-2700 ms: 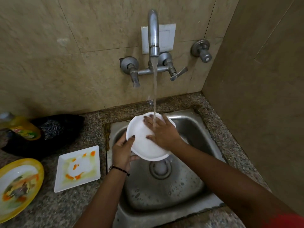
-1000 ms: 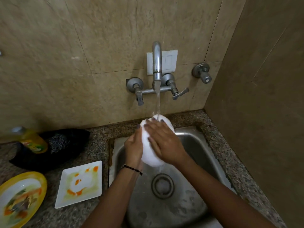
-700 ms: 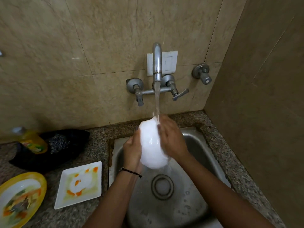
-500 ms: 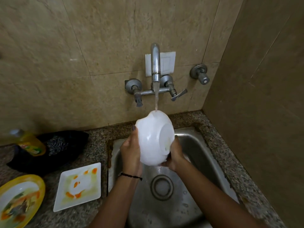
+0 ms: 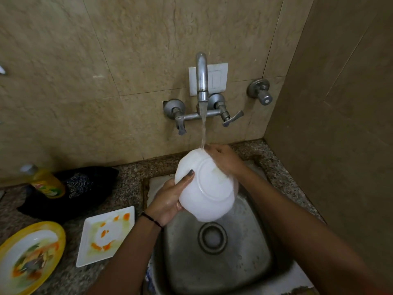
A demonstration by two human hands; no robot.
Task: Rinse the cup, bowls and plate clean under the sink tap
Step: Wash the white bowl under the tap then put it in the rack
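White round plastic bowl (image 5: pixel 208 188), now turned base towards me above the steel sink (image 5: pixel 244 262), catches the wall tap (image 5: pixel 202 81) stream, my left hand (image 5: pixel 170 201) gripping its left side, my right hand (image 5: pixel 223 159), moved up, curling over its top rim.

Dim, warm, even light with soft shadows; the white bowl (image 5: pixel 205 186) glares near washed-out, the bottle (image 5: pixel 45 182) and left edge smear with blur, and wide-angle bending bows the walls.
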